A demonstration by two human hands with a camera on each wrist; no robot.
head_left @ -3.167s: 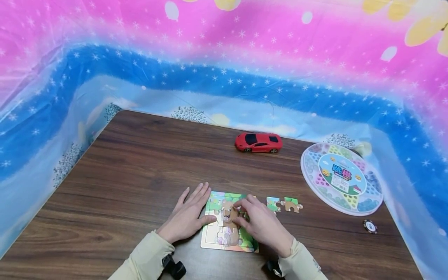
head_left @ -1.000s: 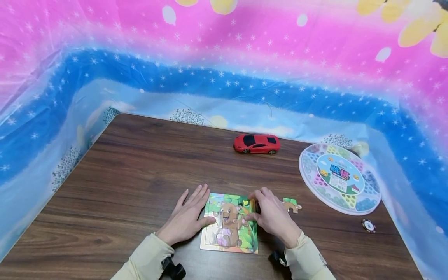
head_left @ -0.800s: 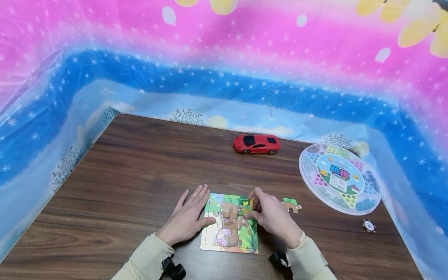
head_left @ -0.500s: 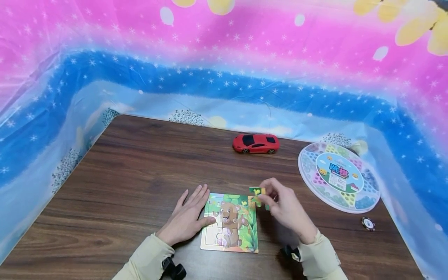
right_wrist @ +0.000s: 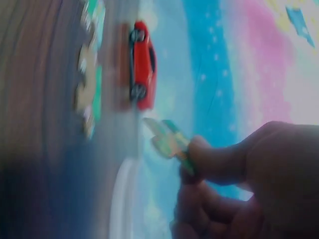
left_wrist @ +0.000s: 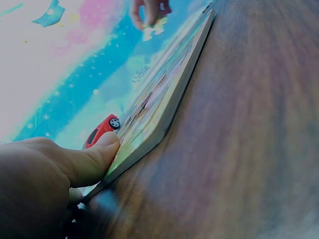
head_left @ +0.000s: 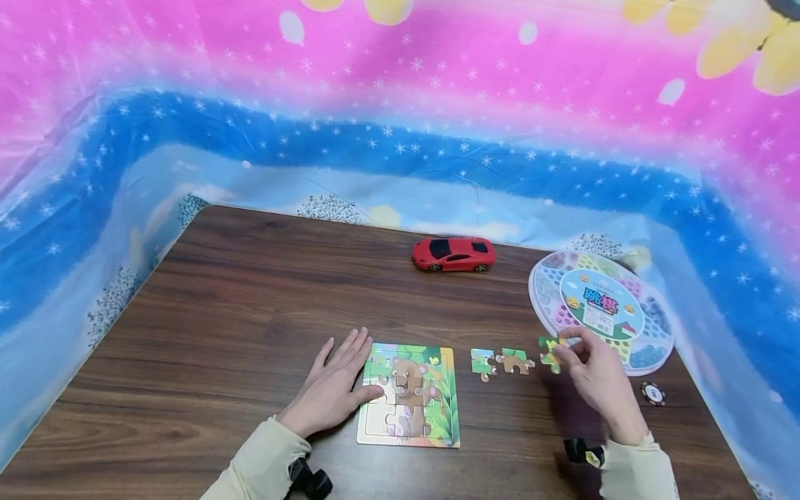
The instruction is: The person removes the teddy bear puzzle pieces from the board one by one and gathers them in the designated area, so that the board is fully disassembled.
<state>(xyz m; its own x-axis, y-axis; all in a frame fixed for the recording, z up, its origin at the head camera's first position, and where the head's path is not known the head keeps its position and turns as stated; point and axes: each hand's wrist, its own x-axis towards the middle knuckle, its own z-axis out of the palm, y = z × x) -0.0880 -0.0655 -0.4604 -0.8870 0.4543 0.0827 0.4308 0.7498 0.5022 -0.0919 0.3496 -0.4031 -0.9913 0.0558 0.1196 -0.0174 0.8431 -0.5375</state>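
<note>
The person's right hand (head_left: 596, 378) is pinching a green and yellow puzzle piece (head_left: 548, 354) and holding it up near the round Chinese checkers case (head_left: 602, 305). The left hand (head_left: 331, 389) is lying beside the bear jigsaw puzzle (head_left: 409, 392), its fingers reaching out straight and a little apart, its thumb resting on the puzzle's left side. The puzzle is lying flat on the brown table (head_left: 281, 292), right in front of the person. To its right, a blue and green piece (head_left: 483, 362) is lying just beside a brown and green piece (head_left: 514, 361). A red toy car (head_left: 453, 255) is standing farther back, and a poker chip (head_left: 653, 394) is lying near the case. A pink and blue cloth (head_left: 375, 90) is hanging behind.
</note>
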